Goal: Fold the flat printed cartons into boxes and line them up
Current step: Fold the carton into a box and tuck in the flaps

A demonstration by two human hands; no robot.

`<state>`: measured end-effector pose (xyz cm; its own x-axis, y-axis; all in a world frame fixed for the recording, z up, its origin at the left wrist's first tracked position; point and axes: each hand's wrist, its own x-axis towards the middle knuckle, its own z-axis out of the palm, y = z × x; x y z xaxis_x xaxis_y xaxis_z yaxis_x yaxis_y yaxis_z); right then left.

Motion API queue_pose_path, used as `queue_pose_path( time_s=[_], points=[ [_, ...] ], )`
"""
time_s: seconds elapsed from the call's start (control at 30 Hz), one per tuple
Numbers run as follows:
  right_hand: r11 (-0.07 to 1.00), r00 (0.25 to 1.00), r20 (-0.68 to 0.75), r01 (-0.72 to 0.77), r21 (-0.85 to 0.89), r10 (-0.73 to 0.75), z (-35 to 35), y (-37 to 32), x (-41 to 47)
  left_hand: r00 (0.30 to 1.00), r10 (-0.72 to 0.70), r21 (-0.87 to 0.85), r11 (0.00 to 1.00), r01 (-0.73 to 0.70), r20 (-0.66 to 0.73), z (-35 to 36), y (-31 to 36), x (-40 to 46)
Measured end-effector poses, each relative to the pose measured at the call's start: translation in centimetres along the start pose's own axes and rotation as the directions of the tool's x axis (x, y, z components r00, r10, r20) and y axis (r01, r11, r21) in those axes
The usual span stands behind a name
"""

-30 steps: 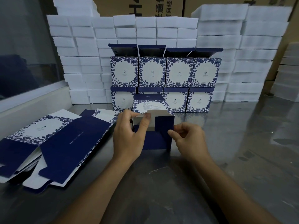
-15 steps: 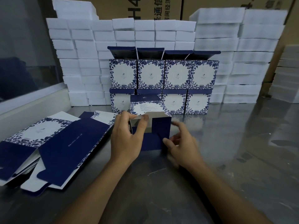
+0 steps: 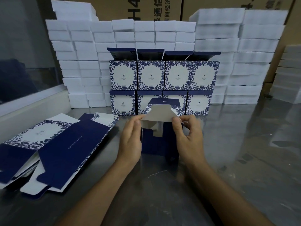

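A half-formed navy and white carton [image 3: 156, 142] stands on the steel table in front of me, its open end towards me. My left hand [image 3: 131, 141] grips its left side, thumb at the corner of a grey flap [image 3: 160, 114]. My right hand [image 3: 187, 136] pinches the flap's right corner with thumb and forefinger. Behind it, finished floral boxes [image 3: 163, 75] stand in two stacked rows. A pile of flat cartons [image 3: 53, 144] lies at the left.
White foam blocks [image 3: 130, 35] are stacked in walls behind and beside the boxes, with brown shipping cartons [image 3: 146, 8] at the back. A glass partition [image 3: 24, 46] with a white ledge runs along the left. The steel table [image 3: 244, 152] stretches out to the right.
The carton's grey flap has swung up and towards me. My right hand rose from the box's lower right edge to pinch the flap's right corner. The left hand shifted slightly on the left side.
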<state>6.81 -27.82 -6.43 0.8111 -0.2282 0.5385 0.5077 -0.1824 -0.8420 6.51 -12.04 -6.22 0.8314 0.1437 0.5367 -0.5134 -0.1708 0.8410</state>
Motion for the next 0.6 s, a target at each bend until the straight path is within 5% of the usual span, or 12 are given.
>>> queue_pose_path(
  time_s=[0.2,0.37,0.6],
  points=[
    [1.0,1.0,-0.018,0.007,-0.014,-0.007,-0.19,-0.12,0.11,0.999,0.036,0.181,0.983,-0.029,-0.037,-0.11,-0.58,-0.03],
    [0.999,0.999,0.028,-0.016,0.039,0.015,-0.22,-0.14,0.18,0.967,0.255,0.422,0.879,-0.222,-0.022,-0.68,-0.56,-0.24],
    [0.996,0.999,0.045,-0.018,0.09,0.014,-0.36,-0.03,0.34,0.945,0.327,0.54,0.794,-0.278,0.006,-0.96,-0.83,-0.07]
  ],
)
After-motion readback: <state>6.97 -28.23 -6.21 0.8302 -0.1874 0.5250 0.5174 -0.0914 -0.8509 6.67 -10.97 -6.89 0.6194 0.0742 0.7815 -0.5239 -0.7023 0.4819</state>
